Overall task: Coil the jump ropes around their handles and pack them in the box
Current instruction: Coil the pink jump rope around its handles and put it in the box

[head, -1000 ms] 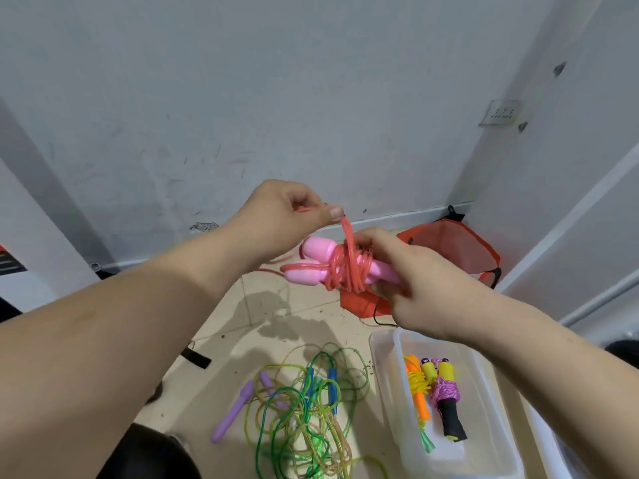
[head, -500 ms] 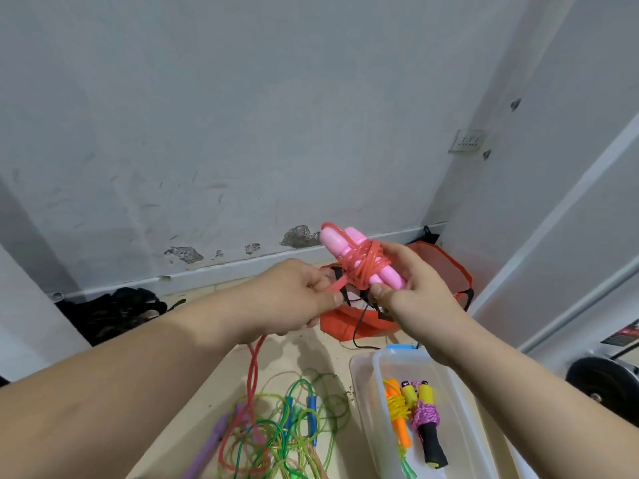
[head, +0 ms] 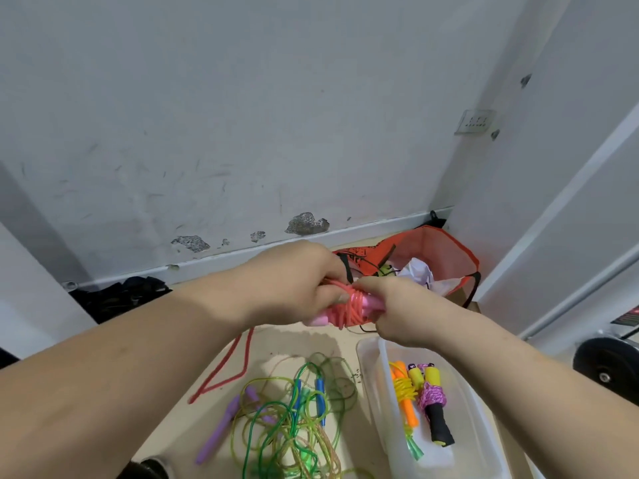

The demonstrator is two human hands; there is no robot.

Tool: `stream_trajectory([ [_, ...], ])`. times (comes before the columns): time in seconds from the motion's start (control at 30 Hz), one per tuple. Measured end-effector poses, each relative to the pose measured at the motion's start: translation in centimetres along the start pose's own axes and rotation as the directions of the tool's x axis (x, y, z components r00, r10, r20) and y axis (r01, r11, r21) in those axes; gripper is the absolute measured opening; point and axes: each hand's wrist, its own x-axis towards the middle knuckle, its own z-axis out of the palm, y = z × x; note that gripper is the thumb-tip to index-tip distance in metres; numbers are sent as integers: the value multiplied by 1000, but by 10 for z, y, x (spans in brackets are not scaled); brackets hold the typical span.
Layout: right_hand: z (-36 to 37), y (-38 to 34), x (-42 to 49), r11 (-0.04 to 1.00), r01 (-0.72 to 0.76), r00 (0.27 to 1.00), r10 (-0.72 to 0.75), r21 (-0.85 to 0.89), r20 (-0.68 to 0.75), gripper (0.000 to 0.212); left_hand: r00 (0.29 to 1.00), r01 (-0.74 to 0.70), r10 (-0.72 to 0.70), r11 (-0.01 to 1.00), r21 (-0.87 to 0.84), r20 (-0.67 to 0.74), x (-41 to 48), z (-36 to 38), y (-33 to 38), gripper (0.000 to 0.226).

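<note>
Pink handles (head: 363, 302) with the red rope (head: 347, 309) wound round their middle are held up between both hands, over the floor (head: 287, 344) just behind the box (head: 375, 392). Right hand (head: 404, 312) has its fingers curled tight round the right end of the handles. Left hand (head: 297, 288) is closed on the left side of the coil with its fingers curled on the red rope, though the hand hides which strand it's pinching. A pale pink tip sticks out under it. The rest of the rope drops from below the left hand and lies bent on the floor, left of the box.

The box is clear plastic, bottom right, with two wrapped sets lying side by side in it: an orange bundle (head: 406, 395) with yellow cord and a black bundle (head: 434, 406) with yellow tops and pink cord.

On the floor left of the box is a green tangle (head: 294, 423) with blue handles (head: 320, 392) and a purple handle (head: 221, 426) in it. A red bag (head: 432, 257) sits by the wall behind the hands.
</note>
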Motion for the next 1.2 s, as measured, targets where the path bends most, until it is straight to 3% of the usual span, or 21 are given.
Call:
stream_trajectory([
  [0.07, 0, -8, -4, 995, 90, 994, -88, -37, 65, 45, 995, 33, -45, 992, -122, -92, 0, -4, -7, 15],
  [0.13, -1, -14, -9, 983, 180, 982, -176, -49, 72, 39, 982, 95, -140, 947, -307, -127, -1, -6, -17, 28],
  [0.3, -10, -6, -12, 939, 337, 936, -327, 63, -129, 35, 936, 192, -341, 697, -691, -84, -5, -8, -34, 24],
  [0.4, -18, -7, -17, 891, 373, 926, -340, 260, -165, 47, 922, 265, -381, 506, -820, 63, -4, -9, -39, 25],
  [0.5, -19, -15, -26, 717, 368, 928, -325, 592, -182, 53, 912, 279, -387, 334, -900, 138, -5, -12, -42, 10],
  [0.57, -19, -20, -27, 626, 341, 939, -255, 702, -229, 51, 922, 278, -365, 385, -880, 131, -4, -7, -39, 17],
  [0.67, -19, -12, -18, 519, 272, 954, -34, 810, -298, 54, 912, 301, -392, 433, -849, 123, 1, 9, -25, 16],
  [0.73, -18, -1, -11, 462, 229, 946, 100, 857, -307, 62, 917, 328, -370, 482, -813, 150, 5, 20, -13, 27],
  [0.87, -15, 20, 3, 457, 184, 937, 185, 870, -295, 48, 930, 326, -347, 624, -710, 122, 7, 24, 1, 42],
  [0.97, -13, 39, 10, 527, 125, 896, 305, 841, -324, 44, 944, 300, -317, 716, -631, 89, 6, 17, 6, 36],
  [1.03, -10, 44, 13, 604, 94, 891, 303, 791, -337, 44, 961, 264, -262, 794, -548, 83, 6, 12, 9, 32],
  [1.13, -1, 49, 16, 810, 16, 876, 271, 587, -399, 46, 981, 189, -169, 945, -268, 95, 3, 3, 9, 31],
  [1.2, -1, 53, 17, 881, -106, 873, 304, 461, -381, 43, 990, 142, -136, 978, -152, 45, 0, -3, 7, 28],
])
